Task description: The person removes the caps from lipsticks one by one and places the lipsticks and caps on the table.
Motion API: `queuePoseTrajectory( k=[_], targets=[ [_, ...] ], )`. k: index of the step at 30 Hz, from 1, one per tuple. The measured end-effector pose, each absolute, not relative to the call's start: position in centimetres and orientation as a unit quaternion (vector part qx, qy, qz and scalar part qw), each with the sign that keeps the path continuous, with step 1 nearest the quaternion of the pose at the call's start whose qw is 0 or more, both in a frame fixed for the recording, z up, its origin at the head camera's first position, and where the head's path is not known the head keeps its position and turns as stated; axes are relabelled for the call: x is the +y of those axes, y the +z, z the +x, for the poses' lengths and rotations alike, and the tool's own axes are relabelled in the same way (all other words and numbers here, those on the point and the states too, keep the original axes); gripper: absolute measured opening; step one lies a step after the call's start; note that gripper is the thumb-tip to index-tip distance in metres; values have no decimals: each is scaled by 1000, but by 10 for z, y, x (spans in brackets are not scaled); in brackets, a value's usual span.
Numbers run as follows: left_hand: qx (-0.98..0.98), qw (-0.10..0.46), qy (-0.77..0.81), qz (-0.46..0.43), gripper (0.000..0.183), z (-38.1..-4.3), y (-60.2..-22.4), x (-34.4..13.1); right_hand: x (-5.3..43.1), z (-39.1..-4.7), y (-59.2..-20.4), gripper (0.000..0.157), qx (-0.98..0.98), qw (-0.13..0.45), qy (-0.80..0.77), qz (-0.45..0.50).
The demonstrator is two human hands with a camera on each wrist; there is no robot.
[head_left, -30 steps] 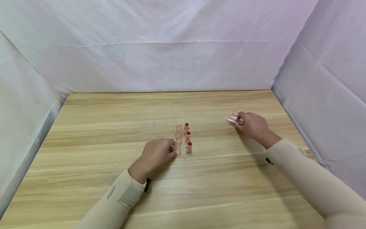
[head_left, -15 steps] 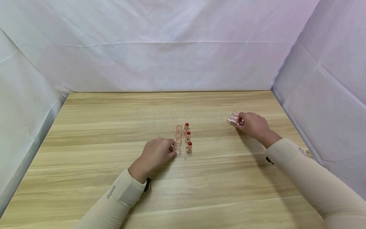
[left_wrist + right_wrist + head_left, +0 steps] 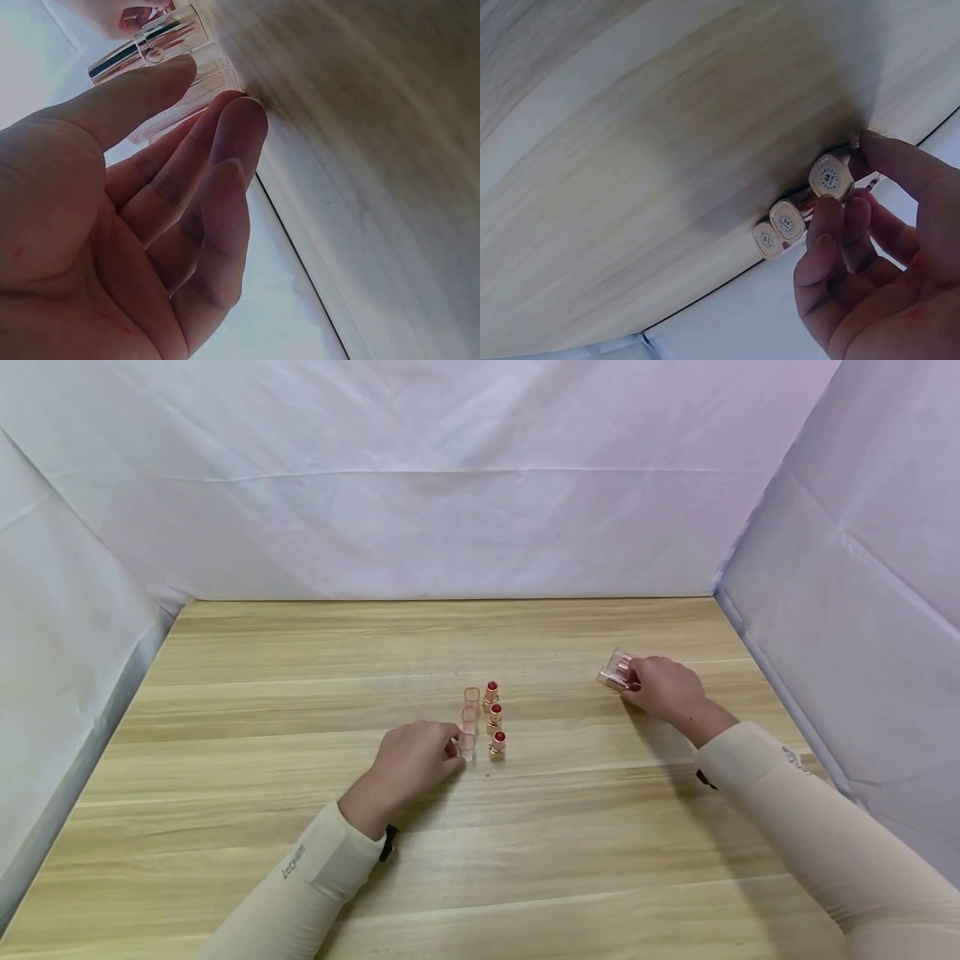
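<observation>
Left hand (image 3: 412,764), mid-bench (image 3: 525,860), fingers and thumb pinching the nearest clear cap (image 3: 467,748); two more clear caps (image 3: 469,721) stand behind it in a row toward the far edge. Just right, three upright lipsticks (image 3: 495,718), red tips up, uncapped, matching row. Well apart, toward far-right corner: right hand (image 3: 663,693) pinches one gold-based tube (image 3: 831,178); two other tubes (image 3: 787,220) lie on their sides beside it.

The wood-grain table (image 3: 525,860) bears lipsticks (image 3: 495,718), clear caps (image 3: 469,720) and, apparently, capped tubes (image 3: 786,220).
</observation>
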State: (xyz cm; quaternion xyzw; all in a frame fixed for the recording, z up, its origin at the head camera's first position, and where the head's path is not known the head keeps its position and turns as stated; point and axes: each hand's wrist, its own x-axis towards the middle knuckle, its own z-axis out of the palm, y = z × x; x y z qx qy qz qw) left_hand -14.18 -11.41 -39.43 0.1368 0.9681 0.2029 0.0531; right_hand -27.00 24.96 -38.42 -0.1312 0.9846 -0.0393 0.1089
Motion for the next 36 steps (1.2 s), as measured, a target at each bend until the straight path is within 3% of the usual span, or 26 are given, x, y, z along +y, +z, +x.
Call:
queuePoseTrajectory(
  k=[13,36],
  targets=[
    [968,52,202,141,7,-142,-394,-115,246,-268,-387,22,983,103,-41,-145],
    [967,53,203,148,21,-142,-393,-114,216,-250,-392,18,972,74,-62,-215]
  ],
)
